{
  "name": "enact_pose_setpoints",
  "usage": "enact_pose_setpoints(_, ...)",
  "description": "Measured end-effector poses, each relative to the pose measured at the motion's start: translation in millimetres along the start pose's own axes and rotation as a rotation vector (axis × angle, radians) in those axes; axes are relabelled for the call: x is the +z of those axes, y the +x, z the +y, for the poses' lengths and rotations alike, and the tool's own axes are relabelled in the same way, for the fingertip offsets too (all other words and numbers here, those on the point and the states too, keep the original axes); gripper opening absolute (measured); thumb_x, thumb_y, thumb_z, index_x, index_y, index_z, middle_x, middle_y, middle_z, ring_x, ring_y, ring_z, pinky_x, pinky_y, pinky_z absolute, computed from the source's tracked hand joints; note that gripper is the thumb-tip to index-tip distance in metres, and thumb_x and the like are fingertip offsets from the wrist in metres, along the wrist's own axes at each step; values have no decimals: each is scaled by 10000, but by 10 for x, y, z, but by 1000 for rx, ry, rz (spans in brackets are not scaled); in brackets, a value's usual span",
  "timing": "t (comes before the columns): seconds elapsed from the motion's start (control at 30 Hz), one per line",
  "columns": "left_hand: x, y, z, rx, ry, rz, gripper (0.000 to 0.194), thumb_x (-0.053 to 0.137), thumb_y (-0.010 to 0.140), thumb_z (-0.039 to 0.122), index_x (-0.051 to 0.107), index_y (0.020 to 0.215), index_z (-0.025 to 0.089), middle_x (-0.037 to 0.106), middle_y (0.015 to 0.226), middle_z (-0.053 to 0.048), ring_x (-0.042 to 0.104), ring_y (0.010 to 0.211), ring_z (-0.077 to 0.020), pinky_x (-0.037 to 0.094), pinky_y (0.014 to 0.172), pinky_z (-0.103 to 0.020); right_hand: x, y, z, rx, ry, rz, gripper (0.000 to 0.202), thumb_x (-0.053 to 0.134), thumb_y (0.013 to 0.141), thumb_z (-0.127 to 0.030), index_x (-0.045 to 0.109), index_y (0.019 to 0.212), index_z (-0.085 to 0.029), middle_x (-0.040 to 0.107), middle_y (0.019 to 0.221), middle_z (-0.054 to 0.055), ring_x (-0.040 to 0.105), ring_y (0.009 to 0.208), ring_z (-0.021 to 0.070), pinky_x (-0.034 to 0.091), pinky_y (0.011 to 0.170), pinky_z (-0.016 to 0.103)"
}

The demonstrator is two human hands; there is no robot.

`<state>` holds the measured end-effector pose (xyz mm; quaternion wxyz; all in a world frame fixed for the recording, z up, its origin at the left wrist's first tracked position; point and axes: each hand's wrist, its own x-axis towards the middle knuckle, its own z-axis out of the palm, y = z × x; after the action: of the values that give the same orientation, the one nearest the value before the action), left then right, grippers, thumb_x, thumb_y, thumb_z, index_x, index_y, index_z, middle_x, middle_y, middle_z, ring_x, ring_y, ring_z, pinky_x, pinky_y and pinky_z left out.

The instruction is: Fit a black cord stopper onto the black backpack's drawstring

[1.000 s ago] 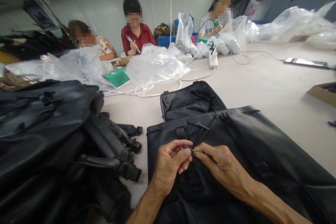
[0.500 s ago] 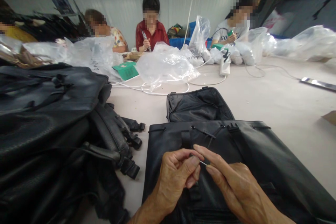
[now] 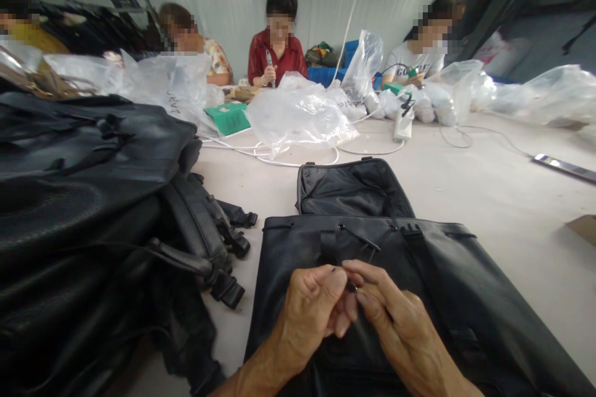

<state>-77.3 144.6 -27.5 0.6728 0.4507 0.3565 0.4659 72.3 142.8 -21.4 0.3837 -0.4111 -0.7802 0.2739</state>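
A black backpack point(image 3: 447, 285) lies flat on the table in front of me, its top flap point(image 3: 349, 189) folded open away from me. My left hand point(image 3: 310, 310) and my right hand point(image 3: 395, 322) meet over the bag's front, just below the drawstring point(image 3: 361, 239) at its mouth. Both pinch a thin black cord end point(image 3: 351, 285) between thumb and fingers. The fingertips touch each other and hide most of the cord.
A pile of black backpacks point(image 3: 93, 198) with straps and buckles fills the left. Clear plastic bags point(image 3: 302, 115), a green booklet point(image 3: 228, 119), white cables point(image 3: 288, 158) and a power strip point(image 3: 403, 127) lie farther off. Three people point(image 3: 277, 43) sit working at the far side.
My hands have closed together on the cord end; the thin piece seen between them half a second ago is now covered by the fingers. The view has shifted slightly left.
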Motion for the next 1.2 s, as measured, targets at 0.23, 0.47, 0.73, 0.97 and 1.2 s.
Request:
enact_pose_setpoints(0.23,-163,22,28,250,597,85,399,371,966,355,622,768,116,499,626,-8,459,561,-92,345,562,-224,5,-25,272,-320,-549,18,419,330,995,-185,302,1410,-135,604,647,-7,569,518,122,425,499,216)
enact_pose_setpoints(0.47,-252,49,-13,403,1123,53,389,368,960,282,442,599,156,466,590,-8,438,560,-109,267,587,-271,-151,-10,367,-468,-740,-195,570,327,936,-50,138,1474,-55,616,815,51,564,679,171,463,626,313)
enact_pose_setpoints(0.73,-282,68,57,229,701,185,468,370,951,433,445,579,158,406,546,16,401,537,-104,295,547,-232,-352,10,504,-450,-691,-106,487,274,956,-80,245,1441,-104,647,1001,93,611,811,169,512,739,320)
enact_pose_setpoints(0.97,-164,10,63,300,878,132,417,369,965,351,509,627,151,443,551,15,429,529,-97,299,542,-226,-302,4,213,-155,-356,242,231,450,957,-204,523,1174,-172,652,906,31,614,726,110,477,676,212)
enact_pose_setpoints(1.2,-108,-32,-8,776,1242,-65,268,387,916,100,446,661,157,449,606,-5,421,564,-113,263,552,-269,-123,-121,98,-277,-538,-114,117,519,891,-138,531,1003,-172,604,804,-13,509,591,140,330,543,288)
